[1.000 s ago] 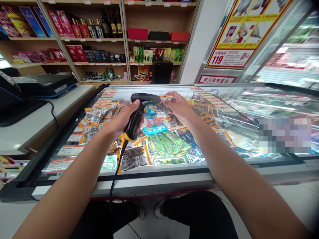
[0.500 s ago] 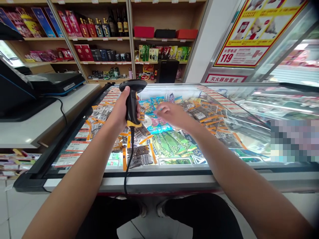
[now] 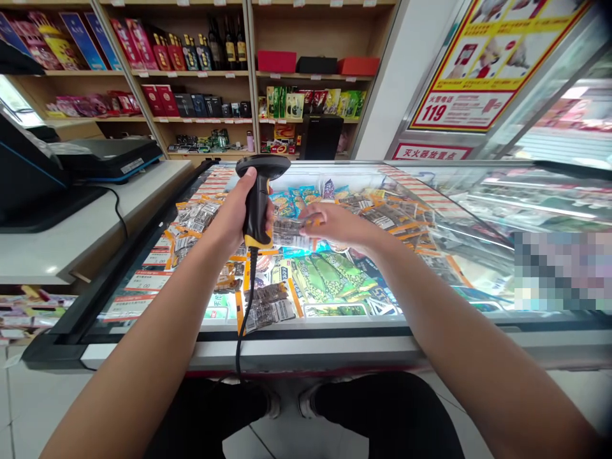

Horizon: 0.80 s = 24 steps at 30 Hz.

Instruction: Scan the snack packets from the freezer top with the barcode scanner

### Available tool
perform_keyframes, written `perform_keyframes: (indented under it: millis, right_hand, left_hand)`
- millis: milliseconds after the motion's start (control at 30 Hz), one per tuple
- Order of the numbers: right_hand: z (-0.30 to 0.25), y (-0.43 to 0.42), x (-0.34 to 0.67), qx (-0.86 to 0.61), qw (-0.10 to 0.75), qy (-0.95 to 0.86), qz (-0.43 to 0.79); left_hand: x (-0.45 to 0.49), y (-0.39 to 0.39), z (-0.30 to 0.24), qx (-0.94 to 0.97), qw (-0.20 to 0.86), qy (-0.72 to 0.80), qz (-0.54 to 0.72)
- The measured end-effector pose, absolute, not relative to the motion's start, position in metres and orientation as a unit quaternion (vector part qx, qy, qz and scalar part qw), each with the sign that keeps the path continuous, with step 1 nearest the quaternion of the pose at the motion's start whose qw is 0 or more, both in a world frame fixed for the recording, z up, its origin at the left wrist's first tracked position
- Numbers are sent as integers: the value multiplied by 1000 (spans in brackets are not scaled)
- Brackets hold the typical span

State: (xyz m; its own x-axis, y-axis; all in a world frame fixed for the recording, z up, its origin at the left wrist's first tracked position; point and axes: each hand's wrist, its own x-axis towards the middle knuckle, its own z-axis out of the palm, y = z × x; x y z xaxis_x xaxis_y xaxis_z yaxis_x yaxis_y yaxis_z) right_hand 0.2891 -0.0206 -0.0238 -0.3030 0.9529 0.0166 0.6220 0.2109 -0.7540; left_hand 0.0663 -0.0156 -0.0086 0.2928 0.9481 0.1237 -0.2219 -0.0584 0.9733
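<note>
Wrapped round the handle of a black and yellow barcode scanner (image 3: 258,210) is my left hand (image 3: 235,213), thumb on its back. The scanner stands upright, its cord hanging down in front. My right hand (image 3: 335,223) pinches the right end of a clear snack packet (image 3: 290,231) with dark contents, just right of the scanner and above the glass top. More orange-edged packets (image 3: 270,305) lie at the front middle, and others (image 3: 389,217) are heaped to the right. Green ice-pop packages (image 3: 329,274) and blue packages (image 3: 285,204) show below the hands.
The glass-topped freezer (image 3: 306,349) spans the space before me. At left stands a counter (image 3: 43,255) with a scale (image 3: 112,159). Shelves of boxes and bottles (image 3: 229,48) line the back. A yellow and red poster (image 3: 497,64) hangs at right.
My right hand now holds a packet lifted from the pile behind the scanner; its fingers held none before. The scanner in my left hand has shifted slightly right.
</note>
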Motion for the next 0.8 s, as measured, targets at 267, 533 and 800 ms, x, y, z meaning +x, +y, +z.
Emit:
perform_keyframes:
  millis: [267, 533, 800]
  right_hand:
    - [-27, 0, 303, -502, 561, -539, 377]
    - [-29, 4, 299, -485, 603, -503, 385]
    - [-29, 3, 298, -502, 575, -542, 352]
  left_hand:
    - [72, -21, -14, 584, 622, 310, 418]
    - [82, -20, -22, 503, 681, 264, 461]
    - [80, -19, -17, 459, 700, 270, 476]
